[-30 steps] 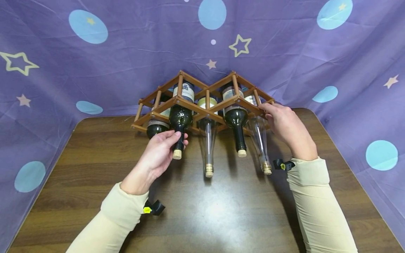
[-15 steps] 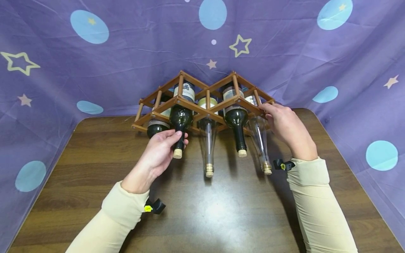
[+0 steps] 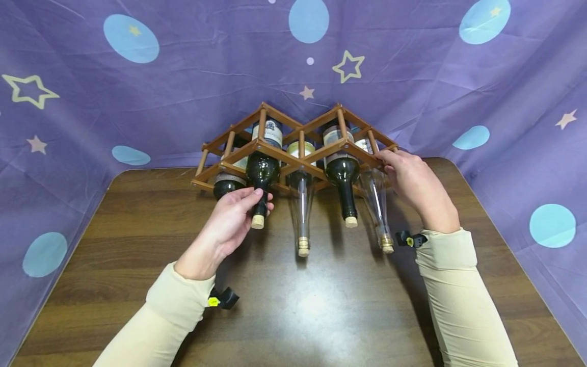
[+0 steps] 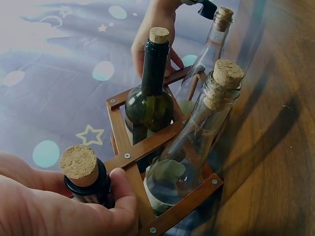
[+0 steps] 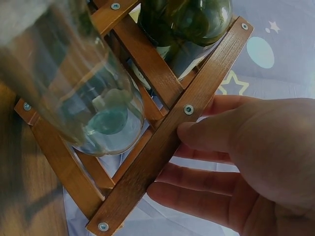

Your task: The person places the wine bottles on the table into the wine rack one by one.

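A wooden wine rack (image 3: 321, 155) stands at the back of the table, holding several corked bottles, necks toward me. My left hand (image 3: 231, 218) grips the neck of a dark green wine bottle (image 3: 263, 171) in the rack's upper left slot. Its cork (image 4: 78, 164) sticks out past the thumb and fingers in the left wrist view. At the rack's right end, my right hand (image 3: 412, 186) pinches the slanted slat (image 5: 167, 132), thumb on the near side and fingers behind. Closest to that hand lies a clear glass bottle (image 3: 373, 191) with a cork.
Another clear bottle (image 3: 301, 204) lies in the middle slot, and a second dark green bottle (image 3: 343, 176) at upper right. A further dark bottle (image 3: 227, 188) at far left is partly hidden by my left hand. Purple starred cloth (image 3: 206, 66) hangs close behind the rack.
Very little differs. My left hand and the bottle neck it holds have shifted a touch toward the rack; my right hand keeps its place on the slat.
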Demonstrator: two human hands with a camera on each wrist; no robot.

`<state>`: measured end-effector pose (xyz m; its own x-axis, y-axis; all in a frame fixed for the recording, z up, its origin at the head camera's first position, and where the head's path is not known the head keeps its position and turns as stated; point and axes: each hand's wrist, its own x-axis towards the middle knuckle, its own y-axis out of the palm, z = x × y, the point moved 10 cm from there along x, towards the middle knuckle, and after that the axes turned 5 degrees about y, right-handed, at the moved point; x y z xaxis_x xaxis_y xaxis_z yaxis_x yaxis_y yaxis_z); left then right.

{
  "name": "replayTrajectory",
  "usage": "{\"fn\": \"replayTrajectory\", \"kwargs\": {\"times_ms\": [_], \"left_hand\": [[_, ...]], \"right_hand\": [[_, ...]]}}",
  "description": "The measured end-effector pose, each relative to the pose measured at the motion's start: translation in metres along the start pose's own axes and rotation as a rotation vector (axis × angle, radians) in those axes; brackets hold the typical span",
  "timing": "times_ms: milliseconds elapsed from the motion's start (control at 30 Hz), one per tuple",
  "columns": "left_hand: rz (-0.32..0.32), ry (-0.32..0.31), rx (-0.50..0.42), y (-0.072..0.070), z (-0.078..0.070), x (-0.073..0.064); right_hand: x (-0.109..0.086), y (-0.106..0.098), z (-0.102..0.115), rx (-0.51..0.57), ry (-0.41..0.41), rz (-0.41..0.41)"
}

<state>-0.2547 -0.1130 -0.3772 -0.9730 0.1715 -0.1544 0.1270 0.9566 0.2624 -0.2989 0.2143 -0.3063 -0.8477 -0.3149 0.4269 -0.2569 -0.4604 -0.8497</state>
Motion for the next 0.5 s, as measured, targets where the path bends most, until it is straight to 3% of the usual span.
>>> {"fn": "replayTrajectory", "kwargs": {"times_ms": [233,500], "left_hand": [[0.004,0.011,0.045,-0.001,-0.004,-0.006],[-0.058,0.037,0.252,-0.004,-0.013,-0.013]], "right_hand": [[0.002,0.002,0.000,0.003,-0.001,0.012],[0.001,0.000,0.000,0.010,0.021,0.040]]}}
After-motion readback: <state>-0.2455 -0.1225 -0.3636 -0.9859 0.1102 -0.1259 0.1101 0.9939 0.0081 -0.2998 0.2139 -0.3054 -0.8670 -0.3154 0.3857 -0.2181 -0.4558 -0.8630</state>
